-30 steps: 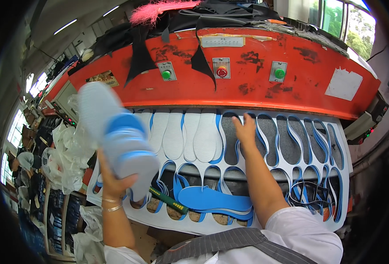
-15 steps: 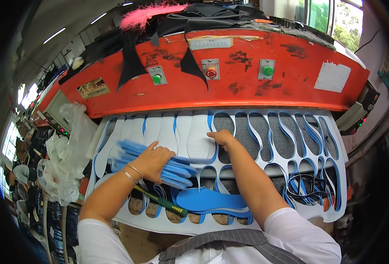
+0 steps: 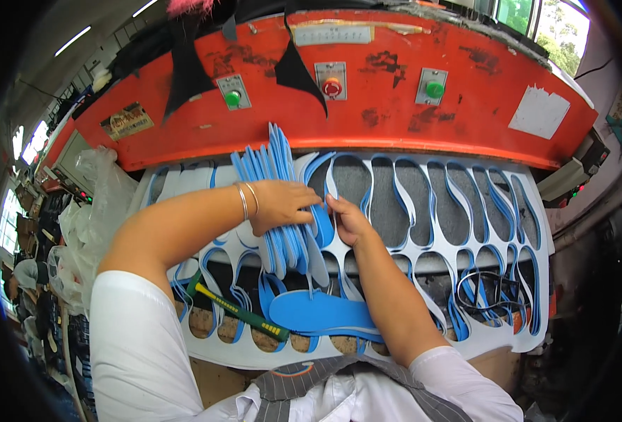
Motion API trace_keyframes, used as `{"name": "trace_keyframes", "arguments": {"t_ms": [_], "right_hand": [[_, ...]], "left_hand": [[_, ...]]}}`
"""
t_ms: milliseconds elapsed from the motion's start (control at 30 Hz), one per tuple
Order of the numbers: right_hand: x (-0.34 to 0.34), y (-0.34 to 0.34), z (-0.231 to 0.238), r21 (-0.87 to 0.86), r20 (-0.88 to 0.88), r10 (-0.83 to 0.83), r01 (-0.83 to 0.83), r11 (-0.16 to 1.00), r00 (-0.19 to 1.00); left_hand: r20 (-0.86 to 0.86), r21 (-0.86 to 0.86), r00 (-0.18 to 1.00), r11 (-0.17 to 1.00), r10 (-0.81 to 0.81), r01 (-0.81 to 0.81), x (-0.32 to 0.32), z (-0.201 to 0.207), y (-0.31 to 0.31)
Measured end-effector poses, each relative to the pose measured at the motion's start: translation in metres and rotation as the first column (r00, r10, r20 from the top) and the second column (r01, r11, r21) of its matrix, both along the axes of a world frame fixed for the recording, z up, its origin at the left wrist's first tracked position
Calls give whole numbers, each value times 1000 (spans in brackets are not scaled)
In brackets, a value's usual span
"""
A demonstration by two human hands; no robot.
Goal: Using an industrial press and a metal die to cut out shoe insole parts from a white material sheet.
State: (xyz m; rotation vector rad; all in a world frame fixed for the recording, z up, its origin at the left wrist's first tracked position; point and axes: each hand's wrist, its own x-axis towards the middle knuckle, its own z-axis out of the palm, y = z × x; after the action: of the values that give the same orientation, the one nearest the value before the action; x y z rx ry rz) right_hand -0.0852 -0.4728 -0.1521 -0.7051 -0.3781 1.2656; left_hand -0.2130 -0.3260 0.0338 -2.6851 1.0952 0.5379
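Observation:
A thick bundle of blue insoles (image 3: 274, 165) stands on edge over the cut sheet (image 3: 423, 261). My left hand (image 3: 286, 205) lies across the bundle, its fingers wrapped over the right side. Close beside it, my right hand (image 3: 350, 221) has bent fingers, with thumb and fingertips at the edge of the rightmost blue insole; its grip is partly hidden. Toward me, a short pile of blue insoles (image 3: 325, 313) lies flat on the sheet. A hammer with a green and yellow handle (image 3: 241, 311) rests left of that pile.
A red machine beam (image 3: 388, 119) with push buttons spans the far side. The sheet's insole-shaped holes show grey and dark surfaces below. Dark-framed glasses (image 3: 490, 292) lie on the right. Clear plastic bags (image 3: 89, 225) hang at the left. Black material scraps (image 3: 184, 70) drape over the beam.
My left hand has moved right and away from me with the bundle, which has turned from lying sideways to standing upright. White-topped insoles have left the sheet's middle. The view has tilted down.

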Motion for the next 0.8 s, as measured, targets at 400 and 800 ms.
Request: {"name": "trace_keyframes", "arguments": {"t_ms": [400, 800], "right_hand": [[-45, 32, 17, -292, 590, -175, 411, 864, 788], [-45, 21, 7, -198, 980, 119, 821, 536, 159]], "left_hand": [[96, 10, 972, 976, 214, -216, -52, -15, 11], [312, -83, 901, 953, 302, -290, -113, -19, 8]]}}
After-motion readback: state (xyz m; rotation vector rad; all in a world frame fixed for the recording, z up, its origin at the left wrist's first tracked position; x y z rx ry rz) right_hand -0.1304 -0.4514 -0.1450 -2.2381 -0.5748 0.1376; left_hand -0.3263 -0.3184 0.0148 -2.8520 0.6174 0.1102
